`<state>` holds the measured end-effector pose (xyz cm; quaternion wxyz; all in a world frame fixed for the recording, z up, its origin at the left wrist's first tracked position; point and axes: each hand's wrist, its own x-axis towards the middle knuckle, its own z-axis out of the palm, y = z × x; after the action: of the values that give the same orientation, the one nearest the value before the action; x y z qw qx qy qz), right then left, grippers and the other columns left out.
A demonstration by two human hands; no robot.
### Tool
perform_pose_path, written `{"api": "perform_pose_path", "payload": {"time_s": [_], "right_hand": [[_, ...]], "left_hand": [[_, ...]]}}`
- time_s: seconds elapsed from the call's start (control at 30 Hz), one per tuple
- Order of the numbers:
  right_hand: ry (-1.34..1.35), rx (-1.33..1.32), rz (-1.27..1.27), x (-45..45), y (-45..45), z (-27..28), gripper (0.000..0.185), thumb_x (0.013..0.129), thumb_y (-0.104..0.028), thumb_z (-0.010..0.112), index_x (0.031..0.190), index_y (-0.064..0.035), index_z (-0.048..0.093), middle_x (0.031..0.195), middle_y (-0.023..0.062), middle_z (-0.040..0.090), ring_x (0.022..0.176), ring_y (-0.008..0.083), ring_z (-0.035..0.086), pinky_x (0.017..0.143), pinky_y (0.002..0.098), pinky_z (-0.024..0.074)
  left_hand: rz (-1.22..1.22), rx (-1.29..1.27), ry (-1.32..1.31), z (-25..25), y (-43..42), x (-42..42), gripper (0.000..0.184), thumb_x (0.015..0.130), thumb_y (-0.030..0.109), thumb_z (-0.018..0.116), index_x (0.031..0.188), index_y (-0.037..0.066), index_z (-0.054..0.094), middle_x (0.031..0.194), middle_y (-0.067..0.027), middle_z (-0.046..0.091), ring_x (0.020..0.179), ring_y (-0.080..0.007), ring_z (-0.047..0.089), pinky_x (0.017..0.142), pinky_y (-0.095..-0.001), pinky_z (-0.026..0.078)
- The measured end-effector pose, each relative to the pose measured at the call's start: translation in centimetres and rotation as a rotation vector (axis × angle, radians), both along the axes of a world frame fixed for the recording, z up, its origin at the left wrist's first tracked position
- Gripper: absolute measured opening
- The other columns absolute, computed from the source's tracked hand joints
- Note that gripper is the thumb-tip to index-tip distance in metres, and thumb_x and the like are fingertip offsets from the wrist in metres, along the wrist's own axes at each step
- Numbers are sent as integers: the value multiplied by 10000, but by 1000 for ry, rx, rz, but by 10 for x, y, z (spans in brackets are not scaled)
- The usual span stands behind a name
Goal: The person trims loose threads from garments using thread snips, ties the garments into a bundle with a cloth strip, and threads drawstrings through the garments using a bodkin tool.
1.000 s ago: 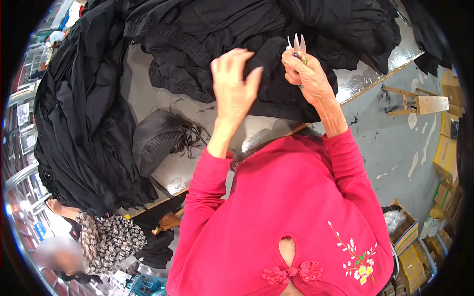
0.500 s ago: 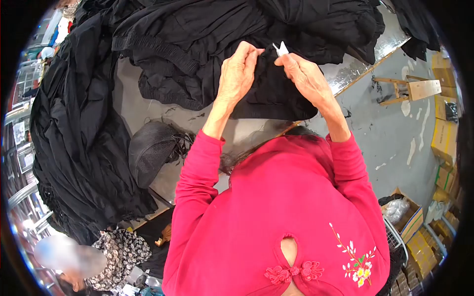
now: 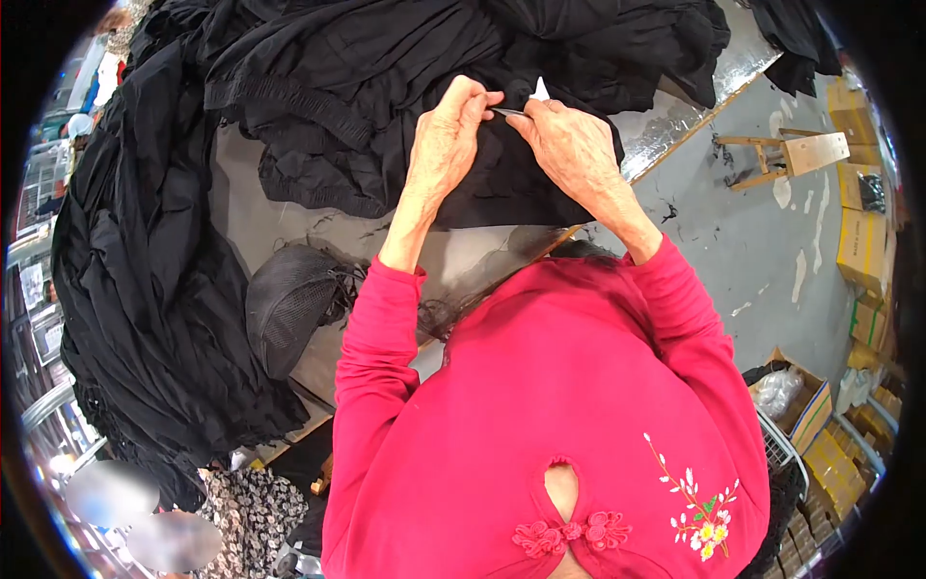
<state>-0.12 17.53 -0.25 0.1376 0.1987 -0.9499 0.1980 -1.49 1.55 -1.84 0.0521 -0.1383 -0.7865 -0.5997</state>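
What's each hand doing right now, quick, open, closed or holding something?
Left hand: closed in a pinch; whether it holds anything can't be told.
Right hand: closed, holding scissors.

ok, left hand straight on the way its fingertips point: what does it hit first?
Probably the snips in the right hand: a slim blade shows right by the fingertips of the left hand. Depth is unclear, so it might pass above or below.
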Motion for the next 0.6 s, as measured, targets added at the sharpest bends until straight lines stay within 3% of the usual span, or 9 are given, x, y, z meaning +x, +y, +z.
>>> {"api": "perform_pose_path", "payload": {"time_s": [0.1, 0.23, 0.3, 0.43, 0.53, 0.6], "right_hand": [[-92, -145, -6, 1, 8, -6, 232, 860, -246, 499, 828, -26, 566, 682, 120, 584, 636, 291, 590, 551, 359, 451], [-365, -515, -88, 2, 20, -8, 283, 888, -275, 461, 851, -16, 570, 718, 140, 583, 678, 301, 563, 609, 325, 428], [-386, -543, -91, 3, 19, -8, 309, 892, -298, 458, 851, -9, 560, 725, 150, 583, 670, 312, 553, 612, 323, 419], [-166, -334, -35, 11, 9, 8, 232, 864, -241, 501, 874, -18, 562, 766, 145, 585, 705, 329, 563, 620, 361, 428], [-67, -238, 61, 12, -2, 22, 206, 845, -229, 528, 843, -24, 547, 773, 119, 582, 677, 302, 573, 590, 366, 440], [25, -4, 136, 5, -9, 27, 232, 836, -260, 544, 778, -36, 519, 694, 94, 554, 624, 256, 570, 540, 336, 443]], "left_hand": [[49, 96, -127, 2, -7, 4, 169, 937, 207, 408, 897, 49, 455, 998, -111, 628, 794, -120, 590, 671, -227, 414], [102, 470, -237, 2, -41, 14, 112, 909, 188, 470, 889, 79, 481, 1013, -151, 610, 849, -176, 592, 748, -266, 422], [116, 509, -257, 1, -49, 21, 113, 899, 187, 491, 887, 75, 491, 991, -154, 610, 852, -182, 582, 771, -285, 424], [71, 519, -256, 6, -47, 25, 127, 898, 189, 494, 885, 64, 504, 955, -117, 621, 807, -135, 551, 738, -248, 413], [112, 351, -188, 17, -41, 25, 113, 897, 174, 492, 879, 66, 516, 938, -85, 630, 767, -100, 529, 688, -212, 393], [107, 241, -84, 24, -38, 25, 119, 896, 175, 494, 874, 62, 524, 919, -58, 636, 736, -73, 495, 651, -194, 370]]}}
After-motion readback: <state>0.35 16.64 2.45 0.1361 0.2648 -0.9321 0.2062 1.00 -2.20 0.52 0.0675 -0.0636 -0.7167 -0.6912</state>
